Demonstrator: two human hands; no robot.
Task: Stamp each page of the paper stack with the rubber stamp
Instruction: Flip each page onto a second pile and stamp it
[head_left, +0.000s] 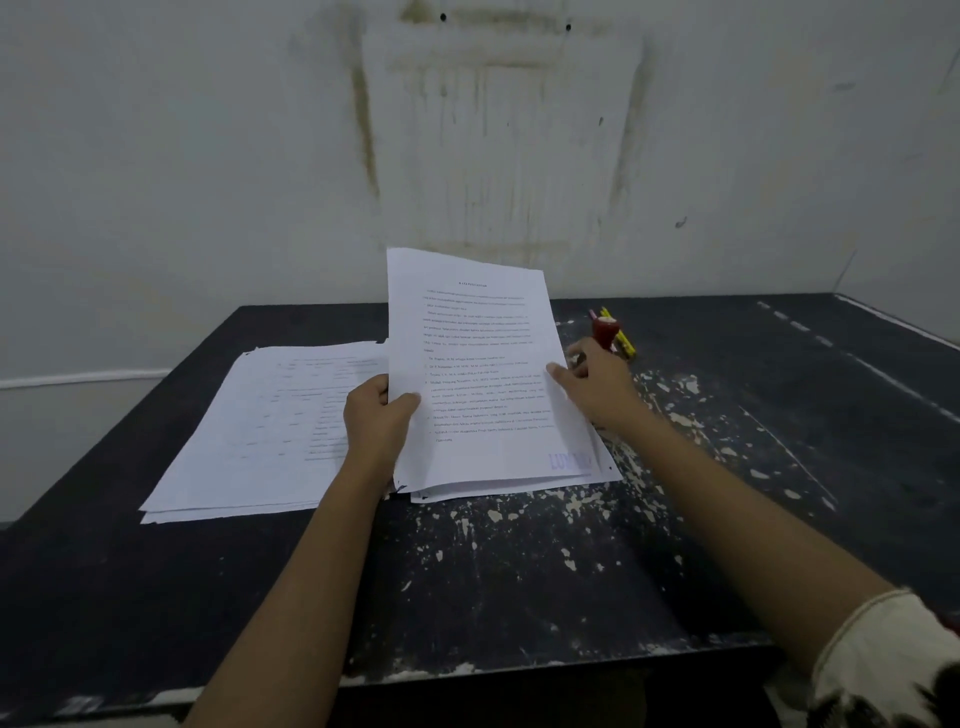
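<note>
Both forearms reach forward, nearly parallel. Left hand (378, 415) grips the left edge of the lifted printed page (478, 364), thumb (408, 401) curled over the front, fingers tucked behind, wrist straight. Right hand (597, 387) sits across from that grip at the sheet's right edge, back upward, thumb laid on the face, fingers curled just past the edge; a true pinch can't be made out. A patterned sleeve (893, 660) covers the right upper arm.

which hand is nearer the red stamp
Right. The right hand is just in front of the red stamp; the left hand grips the lifted page farther left.
</note>
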